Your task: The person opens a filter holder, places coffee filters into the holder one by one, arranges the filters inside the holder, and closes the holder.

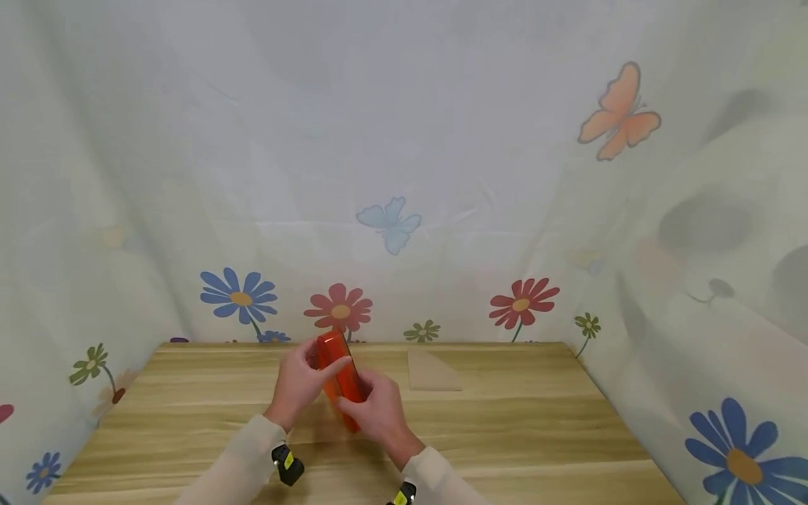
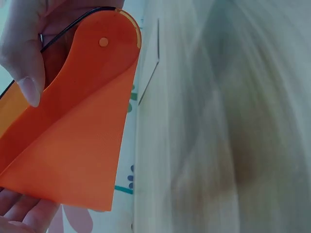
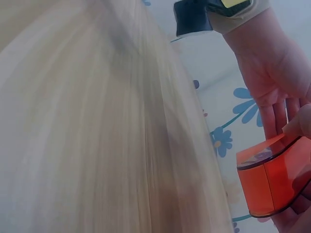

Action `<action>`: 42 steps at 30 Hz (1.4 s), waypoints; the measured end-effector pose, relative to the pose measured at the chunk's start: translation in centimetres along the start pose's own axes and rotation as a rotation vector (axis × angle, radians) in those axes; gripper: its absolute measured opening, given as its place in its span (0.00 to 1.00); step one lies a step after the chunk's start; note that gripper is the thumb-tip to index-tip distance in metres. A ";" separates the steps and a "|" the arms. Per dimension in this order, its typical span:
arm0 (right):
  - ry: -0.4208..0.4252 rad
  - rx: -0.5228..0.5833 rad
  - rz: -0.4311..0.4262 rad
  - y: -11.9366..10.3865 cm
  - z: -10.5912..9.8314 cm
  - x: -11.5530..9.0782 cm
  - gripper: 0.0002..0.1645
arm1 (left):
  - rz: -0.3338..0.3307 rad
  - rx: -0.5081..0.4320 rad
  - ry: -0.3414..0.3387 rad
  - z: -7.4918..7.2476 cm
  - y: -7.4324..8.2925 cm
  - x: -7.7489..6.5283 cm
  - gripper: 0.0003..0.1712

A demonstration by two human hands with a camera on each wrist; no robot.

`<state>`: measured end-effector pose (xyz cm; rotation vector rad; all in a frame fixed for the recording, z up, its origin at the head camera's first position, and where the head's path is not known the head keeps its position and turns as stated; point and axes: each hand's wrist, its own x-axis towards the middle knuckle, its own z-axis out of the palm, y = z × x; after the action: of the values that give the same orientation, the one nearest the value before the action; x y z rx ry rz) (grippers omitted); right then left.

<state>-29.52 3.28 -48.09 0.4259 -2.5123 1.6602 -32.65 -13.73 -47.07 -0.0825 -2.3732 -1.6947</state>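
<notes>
Lower ctr. of frame: L hand [image 1: 298,377] pinches upper part of tilted orange case [image 1: 348,382]; R hand [image 1: 382,408] pinches its lower rt. side. Step, prob.: two-handed handling; next move calls for steady grip.

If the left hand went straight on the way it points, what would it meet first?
The orange case, which the left hand already holds; beyond it, probably the cloth near a red flower, though depth is unclear.
</notes>
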 end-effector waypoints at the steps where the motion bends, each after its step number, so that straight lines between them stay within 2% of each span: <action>1: 0.000 -0.002 -0.002 0.1 -0.1 -0.1 0.19 | 0.003 -0.001 0.003 0.1 0.0 -0.2 0.41; 8: -0.045 -0.018 -0.006 0.7 -1.1 -1.1 0.19 | 0.032 0.043 0.048 0.7 0.3 -1.8 0.37; 14: -0.079 -0.024 -0.033 0.8 -1.9 -1.8 0.18 | 0.031 0.059 0.040 1.0 0.7 -2.8 0.38; 20: -0.109 -0.023 -0.009 1.2 -2.3 -2.5 0.18 | 0.011 0.158 0.044 1.2 0.9 -3.7 0.39; 25: -0.122 -0.038 0.003 1.8 -2.4 -3.0 0.19 | 0.013 0.207 0.031 1.3 0.9 -4.4 0.40; 31: -0.137 -0.069 0.010 2.1 -2.5 -3.2 0.20 | -0.017 0.236 0.006 1.2 1.0 -5.0 0.38; 37: -0.153 -0.060 -0.021 2.2 -2.7 -3.4 0.19 | -0.004 0.286 -0.009 1.0 1.5 -5.8 0.39; 42: -0.171 -0.032 -0.052 2.5 -3.3 -3.6 0.18 | 0.014 0.258 -0.022 0.8 1.3 -6.4 0.37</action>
<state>-27.06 7.82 -49.85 0.6502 -2.6170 1.6275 -26.32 -12.04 -47.41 -0.0747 -2.5776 -1.3732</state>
